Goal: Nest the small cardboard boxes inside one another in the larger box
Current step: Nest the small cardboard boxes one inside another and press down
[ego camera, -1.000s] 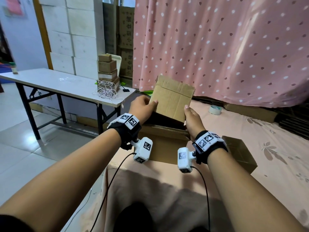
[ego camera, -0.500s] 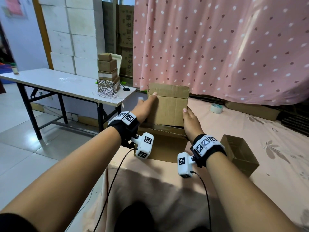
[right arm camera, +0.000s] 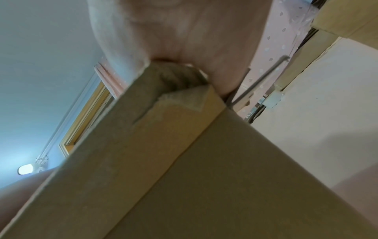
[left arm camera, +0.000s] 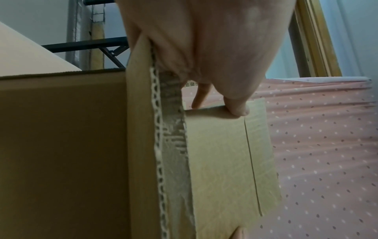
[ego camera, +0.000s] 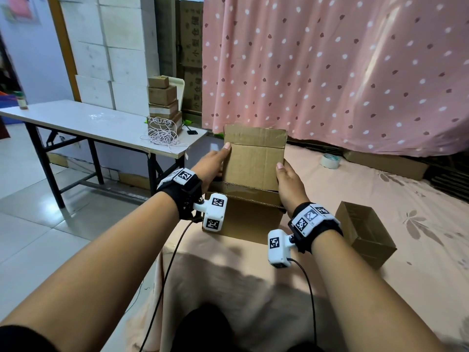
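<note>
Both hands, the left hand [ego camera: 212,165] and right hand [ego camera: 288,182], gripped the middle box [ego camera: 253,161], its base hidden inside the larger box [ego camera: 250,219] near the bed's [ego camera: 380,288] left edge. The small box [ego camera: 365,232] sat open to its right. Printed characters on distant cartons [ego camera: 191,59] were too blurred to read.

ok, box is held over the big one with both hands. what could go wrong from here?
1. The held box sits right at the big box's rim; its lower edge looks nearly as wide as the opening, so it could catch on the rim instead of sliding in.
2. The left hand and right hand grip its sides; fingers may get pinched against the big box's walls going down.
3. The third box waits open on the bed; a jammed fit leaves it no room.
</note>
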`<state>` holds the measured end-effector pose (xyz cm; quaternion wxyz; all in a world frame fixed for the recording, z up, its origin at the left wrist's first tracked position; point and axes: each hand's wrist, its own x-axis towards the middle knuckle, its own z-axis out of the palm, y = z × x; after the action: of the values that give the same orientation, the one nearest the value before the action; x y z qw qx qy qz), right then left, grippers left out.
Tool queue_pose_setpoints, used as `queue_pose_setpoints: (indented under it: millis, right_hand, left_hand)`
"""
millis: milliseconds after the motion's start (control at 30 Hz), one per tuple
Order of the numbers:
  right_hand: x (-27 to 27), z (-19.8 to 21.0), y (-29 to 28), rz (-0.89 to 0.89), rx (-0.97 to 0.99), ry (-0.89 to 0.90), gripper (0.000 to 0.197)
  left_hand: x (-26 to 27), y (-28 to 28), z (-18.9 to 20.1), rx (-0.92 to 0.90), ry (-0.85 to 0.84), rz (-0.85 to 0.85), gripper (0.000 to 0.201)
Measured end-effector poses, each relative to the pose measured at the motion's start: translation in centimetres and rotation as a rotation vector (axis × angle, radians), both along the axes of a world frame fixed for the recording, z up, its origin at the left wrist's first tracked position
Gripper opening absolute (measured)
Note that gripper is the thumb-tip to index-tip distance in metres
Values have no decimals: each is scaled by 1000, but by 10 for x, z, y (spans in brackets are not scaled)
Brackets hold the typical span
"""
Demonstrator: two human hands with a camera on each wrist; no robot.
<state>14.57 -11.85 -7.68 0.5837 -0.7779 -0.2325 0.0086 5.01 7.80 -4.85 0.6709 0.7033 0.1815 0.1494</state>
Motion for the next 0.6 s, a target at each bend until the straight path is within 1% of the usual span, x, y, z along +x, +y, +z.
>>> queue_pose_setpoints:
  millis: [100, 200, 300, 333, 400, 600]
  right_hand:
    - [0, -2, 1, 1, 4, -19, 46]
    - [-2, -1, 1, 4, 9, -27, 46]
    - [-4, -2, 0, 1, 18, -30, 53]
    - [-3, -2, 0, 2, 23, -27, 52]
    - [-4, -3, -2, 14, 28, -21, 44]
    - [-4, -4, -4, 20, 39, 33, 35]
  left_hand:
    - [1, 1, -3, 5, -15, 8, 68]
    - [0, 2, -6, 13, -24, 15, 67]
    - [0, 4, -10, 27, -27, 27, 66]
    - [0, 4, -11, 31, -30, 28, 65]
    - [-1, 4, -12, 61, -37, 28, 63]
    - [-3, 2, -15, 119, -70, 20, 57]
